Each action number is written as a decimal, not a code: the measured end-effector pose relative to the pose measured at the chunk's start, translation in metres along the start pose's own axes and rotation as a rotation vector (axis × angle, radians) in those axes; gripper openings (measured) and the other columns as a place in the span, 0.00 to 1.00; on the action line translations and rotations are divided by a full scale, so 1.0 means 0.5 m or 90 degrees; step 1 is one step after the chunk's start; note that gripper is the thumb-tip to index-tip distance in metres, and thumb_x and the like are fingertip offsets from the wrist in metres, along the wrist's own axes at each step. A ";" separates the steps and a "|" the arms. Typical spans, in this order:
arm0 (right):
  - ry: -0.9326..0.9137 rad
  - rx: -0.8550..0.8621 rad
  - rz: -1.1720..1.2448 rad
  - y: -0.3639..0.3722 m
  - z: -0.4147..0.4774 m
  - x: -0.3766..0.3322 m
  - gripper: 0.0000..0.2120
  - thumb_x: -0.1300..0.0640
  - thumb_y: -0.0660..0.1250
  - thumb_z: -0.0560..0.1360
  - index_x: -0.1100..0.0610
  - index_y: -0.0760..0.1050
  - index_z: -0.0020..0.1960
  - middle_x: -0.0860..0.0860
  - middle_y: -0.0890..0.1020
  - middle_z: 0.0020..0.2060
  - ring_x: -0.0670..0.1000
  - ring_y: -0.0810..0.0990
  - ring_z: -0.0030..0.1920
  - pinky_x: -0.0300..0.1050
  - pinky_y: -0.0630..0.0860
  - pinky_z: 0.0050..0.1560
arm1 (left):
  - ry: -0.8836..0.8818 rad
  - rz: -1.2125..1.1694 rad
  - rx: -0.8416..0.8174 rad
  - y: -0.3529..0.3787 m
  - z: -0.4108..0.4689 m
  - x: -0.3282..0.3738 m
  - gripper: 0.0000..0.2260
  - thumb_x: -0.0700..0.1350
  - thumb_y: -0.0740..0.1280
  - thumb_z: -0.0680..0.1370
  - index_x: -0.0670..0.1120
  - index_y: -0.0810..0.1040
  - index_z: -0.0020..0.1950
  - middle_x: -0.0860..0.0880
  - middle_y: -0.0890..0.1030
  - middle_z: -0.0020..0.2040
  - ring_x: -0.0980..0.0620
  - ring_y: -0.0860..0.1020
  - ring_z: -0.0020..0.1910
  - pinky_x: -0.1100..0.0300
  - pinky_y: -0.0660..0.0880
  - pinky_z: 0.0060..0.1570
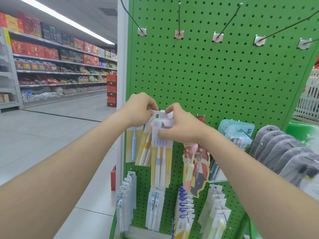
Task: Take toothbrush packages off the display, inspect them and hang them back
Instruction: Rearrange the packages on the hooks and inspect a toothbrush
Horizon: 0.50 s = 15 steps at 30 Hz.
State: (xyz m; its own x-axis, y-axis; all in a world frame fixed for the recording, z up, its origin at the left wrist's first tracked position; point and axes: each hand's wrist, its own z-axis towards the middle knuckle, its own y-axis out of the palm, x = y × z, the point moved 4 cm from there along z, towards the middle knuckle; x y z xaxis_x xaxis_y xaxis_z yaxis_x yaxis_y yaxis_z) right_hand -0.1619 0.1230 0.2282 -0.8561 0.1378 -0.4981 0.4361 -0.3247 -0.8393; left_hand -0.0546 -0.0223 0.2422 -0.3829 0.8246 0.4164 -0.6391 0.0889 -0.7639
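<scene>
A yellow-and-white toothbrush package point(161, 159) with two brushes hangs from a metal hook point(162, 123) on the green pegboard point(207, 75). Behind it I hold the white hang tab of another package point(159, 114). My left hand point(139, 109) pinches that tab's left corner, and my right hand point(179, 125) pinches its right side with the thumb across the front package. More yellow packages point(144, 149) hang just to the left, partly hidden by my left hand.
Empty long hooks point(179, 19) stick out along the pegboard's top. A red cartoon-print package point(196, 168), teal packs point(236, 133) and grey pouches point(283, 152) hang to the right. Further toothbrush packs point(153, 209) fill the lower row. A shop aisle with stocked shelves point(57, 66) lies left.
</scene>
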 end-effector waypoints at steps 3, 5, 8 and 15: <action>-0.003 -0.013 -0.002 0.001 -0.004 -0.006 0.38 0.49 0.76 0.76 0.51 0.55 0.74 0.50 0.77 0.44 0.47 0.75 0.35 0.32 0.68 0.24 | 0.000 -0.014 -0.057 0.015 0.003 0.004 0.10 0.37 0.68 0.84 0.52 0.84 0.53 0.49 0.85 0.49 0.51 0.84 0.47 0.49 0.85 0.53; -0.012 -0.017 -0.011 0.001 -0.007 -0.009 0.42 0.48 0.77 0.75 0.51 0.52 0.77 0.50 0.77 0.44 0.46 0.75 0.35 0.33 0.70 0.26 | -0.001 -0.023 -0.081 0.020 0.007 0.006 0.12 0.37 0.67 0.84 0.53 0.84 0.53 0.48 0.86 0.50 0.47 0.85 0.48 0.46 0.85 0.52; -0.018 -0.018 -0.045 -0.002 -0.009 -0.006 0.48 0.43 0.79 0.73 0.49 0.50 0.80 0.49 0.78 0.49 0.44 0.78 0.44 0.40 0.72 0.35 | -0.003 -0.050 -0.129 0.025 0.012 0.007 0.17 0.35 0.62 0.84 0.55 0.85 0.55 0.46 0.87 0.52 0.42 0.87 0.49 0.42 0.85 0.51; 0.035 0.076 -0.131 -0.046 0.005 0.006 0.24 0.55 0.66 0.77 0.56 0.73 0.72 0.55 0.80 0.57 0.54 0.82 0.51 0.53 0.83 0.50 | -0.010 -0.143 -0.258 0.028 0.007 0.006 0.17 0.33 0.58 0.86 0.47 0.84 0.59 0.30 0.83 0.54 0.42 0.82 0.46 0.42 0.84 0.56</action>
State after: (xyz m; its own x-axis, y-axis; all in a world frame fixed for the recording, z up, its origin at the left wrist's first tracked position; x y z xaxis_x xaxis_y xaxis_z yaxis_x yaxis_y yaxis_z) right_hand -0.1752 0.1285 0.2467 -0.9057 0.2622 -0.3331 0.2154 -0.3922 -0.8943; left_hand -0.0671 -0.0205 0.2344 -0.2775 0.7515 0.5985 -0.3970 0.4776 -0.7838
